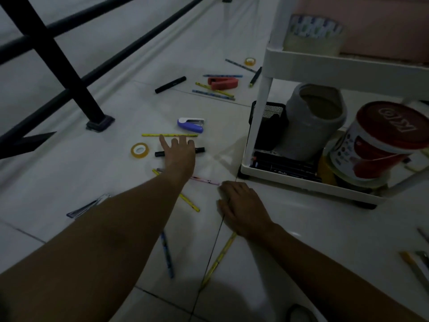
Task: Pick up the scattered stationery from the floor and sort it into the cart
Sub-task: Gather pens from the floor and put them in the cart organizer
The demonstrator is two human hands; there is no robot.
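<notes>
- The left hand (pixel 180 151) is stretched far out over the floor (pixel 116 173). Its fingers are straight and a little spread, and it holds nothing.
- Right under the left palm lies a black marker (pixel 201 149). It lies sideways, from left to right, and one end pokes out on each side of the hand.
- Just past the left fingertips lies a yellow pencil (pixel 151 135). It also lies sideways, left to right. The pointing finger looks as if it touches it, but I cannot be sure.
- So both long things lie across the way the arm reaches. I think the fingers can close over either one from above without the hand turning.
- A purple stapler (pixel 190 125) sits a bit farther away than the pencil, and a yellow tape roll (pixel 139 150) sits to the left of the hand.
- The right hand (pixel 241 205) rests on the floor, close to the body, palm down with fingers loosely bent. It holds nothing. It seems to be propping the person up.
- The right hand is well apart from the marker and pencil, so the left hand is the nearer one for the pick-up.
- The white cart (pixel 301 182) stands to the right. Its bottom tray already has black pens, a black mesh cup (pixel 267 115), a grey cup (pixel 313 122) and a red-lidded tin (pixel 380 135).
- More pencils, a red stapler (pixel 224 82) and another black marker (pixel 170 84) lie farther off on the floor.
- I think a lot of the sorting is not done yet.
</notes>
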